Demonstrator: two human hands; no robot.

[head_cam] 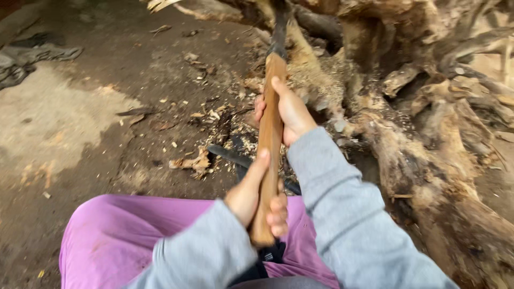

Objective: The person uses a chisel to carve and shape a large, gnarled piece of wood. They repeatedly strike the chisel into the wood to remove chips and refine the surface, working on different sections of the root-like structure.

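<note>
Purple trousers point(123, 235) and grey sleeves point(342, 214) sit closest, with your two hands wrapped round a long brown wooden handle point(270, 134).

Your left hand point(256, 198) is clenched near the bottom end of that smooth stick, thumb lying along it. Your right hand point(289, 109) grips it higher up, fingers curled behind. It looks stiff and hard, and heavy at the far tip, where a dark metal head point(278, 37) meets the big tangled tree root point(417, 107). Hands spread apart like this should steady it. Wood chips point(198, 160) lie on the dirt.
</note>
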